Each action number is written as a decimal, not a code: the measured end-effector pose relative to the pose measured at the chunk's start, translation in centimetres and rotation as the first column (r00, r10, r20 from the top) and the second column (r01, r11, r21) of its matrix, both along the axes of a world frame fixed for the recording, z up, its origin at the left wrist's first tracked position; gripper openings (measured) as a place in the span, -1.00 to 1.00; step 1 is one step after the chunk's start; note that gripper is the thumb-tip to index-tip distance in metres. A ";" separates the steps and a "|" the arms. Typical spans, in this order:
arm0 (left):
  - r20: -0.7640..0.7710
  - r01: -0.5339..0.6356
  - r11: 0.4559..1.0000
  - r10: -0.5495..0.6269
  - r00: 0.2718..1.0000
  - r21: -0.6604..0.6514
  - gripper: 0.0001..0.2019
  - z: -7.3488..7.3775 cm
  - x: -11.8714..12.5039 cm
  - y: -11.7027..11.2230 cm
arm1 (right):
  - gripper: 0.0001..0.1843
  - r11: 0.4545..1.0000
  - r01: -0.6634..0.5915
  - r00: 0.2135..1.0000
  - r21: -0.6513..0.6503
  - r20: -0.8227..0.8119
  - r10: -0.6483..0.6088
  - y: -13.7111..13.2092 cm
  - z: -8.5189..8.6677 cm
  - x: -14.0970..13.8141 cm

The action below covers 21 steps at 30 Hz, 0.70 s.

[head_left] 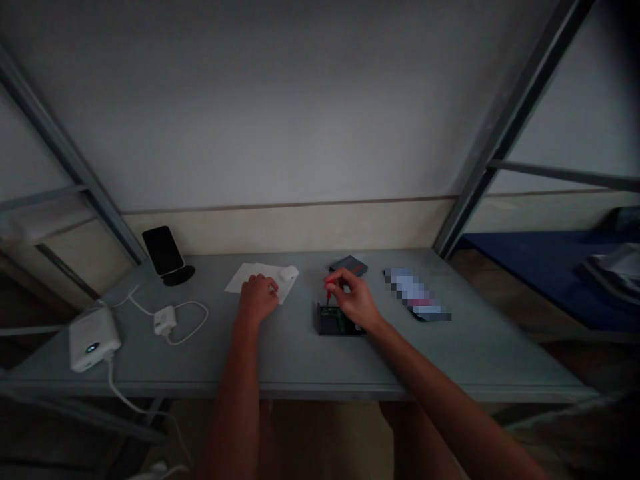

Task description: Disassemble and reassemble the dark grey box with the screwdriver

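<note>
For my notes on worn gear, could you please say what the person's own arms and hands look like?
The left forearm and right forearm are bare, with no sleeve showing. The left hand and right hand are ungloved, and no watch or bracelet shows on either wrist. It is too dim to tell about rings.

One bare left hand (258,298), one bare right hand (354,301) and one red screwdriver (329,287) were present. One grey flat table (287,363) bore one open black rectangular casing (329,326), one dark slab (351,264), one pixel-masked phone (416,293), one upright black-screened device (163,249), one big white box (93,332) and one small white block (165,319).
</note>
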State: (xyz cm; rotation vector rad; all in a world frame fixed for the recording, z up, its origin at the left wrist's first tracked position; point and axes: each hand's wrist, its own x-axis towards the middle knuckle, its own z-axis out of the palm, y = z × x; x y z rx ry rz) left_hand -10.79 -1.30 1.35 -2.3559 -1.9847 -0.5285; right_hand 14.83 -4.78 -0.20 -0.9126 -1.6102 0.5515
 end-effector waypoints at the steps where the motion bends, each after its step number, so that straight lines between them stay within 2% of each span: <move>1: -0.011 -0.009 1.000 0.009 1.000 -0.015 -0.78 0.0 0.1 0.0 | -0.86 1.000 0.008 1.000 0.005 -0.002 -0.008 0.0 0.0 0.1; 21: -0.044 0.028 0.999 -0.030 0.999 -0.046 -0.84 -0.2 0.4 0.3 | -0.79 0.998 0.046 0.998 -0.033 -0.051 -0.047 0.5 -0.5 1.0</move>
